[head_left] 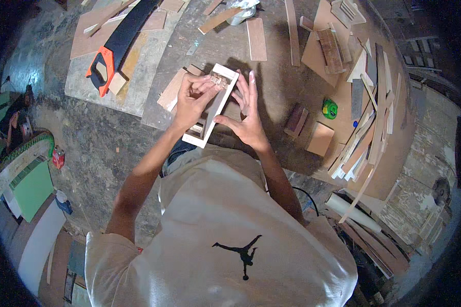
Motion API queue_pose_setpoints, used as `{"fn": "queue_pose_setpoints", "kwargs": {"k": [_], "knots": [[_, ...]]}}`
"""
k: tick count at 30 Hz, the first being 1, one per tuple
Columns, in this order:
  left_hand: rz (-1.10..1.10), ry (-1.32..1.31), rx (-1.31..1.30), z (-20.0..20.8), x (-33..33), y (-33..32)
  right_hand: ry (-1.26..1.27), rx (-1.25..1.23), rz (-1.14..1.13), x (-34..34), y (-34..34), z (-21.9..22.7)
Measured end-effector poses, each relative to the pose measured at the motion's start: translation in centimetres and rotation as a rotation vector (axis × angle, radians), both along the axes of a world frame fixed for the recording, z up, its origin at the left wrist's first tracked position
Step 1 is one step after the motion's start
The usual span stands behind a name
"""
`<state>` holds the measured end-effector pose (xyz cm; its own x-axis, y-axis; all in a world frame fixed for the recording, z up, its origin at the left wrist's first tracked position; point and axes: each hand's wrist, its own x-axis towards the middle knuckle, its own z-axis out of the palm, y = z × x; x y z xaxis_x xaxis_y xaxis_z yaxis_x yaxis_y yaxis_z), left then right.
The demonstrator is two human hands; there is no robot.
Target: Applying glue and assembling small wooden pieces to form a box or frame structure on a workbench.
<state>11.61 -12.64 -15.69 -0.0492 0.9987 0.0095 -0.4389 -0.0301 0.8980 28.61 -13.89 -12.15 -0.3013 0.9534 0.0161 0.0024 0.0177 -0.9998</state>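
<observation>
White-painted wooden frame point(210, 106) pinched by left hand point(192, 100); right hand point(248, 115) open, steadying its edge. Loose grip risks dropping it.

This is a woodworking workshop. A hand saw point(119, 43) with an orange and black handle lies on a board on the rough concrete floor point(82, 138). Offcuts and thin wooden strips point(366, 133) pile up at the right, plywood sheets point(338, 56) lie about, and a small green tape measure point(330, 108) sits among the scraps.
</observation>
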Motion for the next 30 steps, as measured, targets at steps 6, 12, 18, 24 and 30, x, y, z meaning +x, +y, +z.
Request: {"fn": "queue_pose_setpoints", "kwargs": {"k": [6, 12, 18, 24, 30], "knots": [[-0.014, 0.0, -0.014, 0.0, -0.2, -0.1, -0.069, 0.148, -0.012, 0.3, 0.2, -0.8], [0.0, -0.02, 0.014, -0.1, -0.1, 0.1, -0.248, 0.301, -0.041, 0.6, 0.6, 0.0], [-0.003, 0.017, 0.012, 0.1, -0.2, 0.0, -0.329, 0.425, -0.062, 0.6, 1.0, 0.7], [0.0, -0.011, 0.023, 0.1, -0.1, 0.0, -0.356, 0.431, -0.038, 0.7, 1.1, 0.7], [-0.017, 0.006, 0.01, 0.0, -0.2, -0.1, -0.325, 0.426, -0.034, 0.7, 0.8, -0.1]]}}
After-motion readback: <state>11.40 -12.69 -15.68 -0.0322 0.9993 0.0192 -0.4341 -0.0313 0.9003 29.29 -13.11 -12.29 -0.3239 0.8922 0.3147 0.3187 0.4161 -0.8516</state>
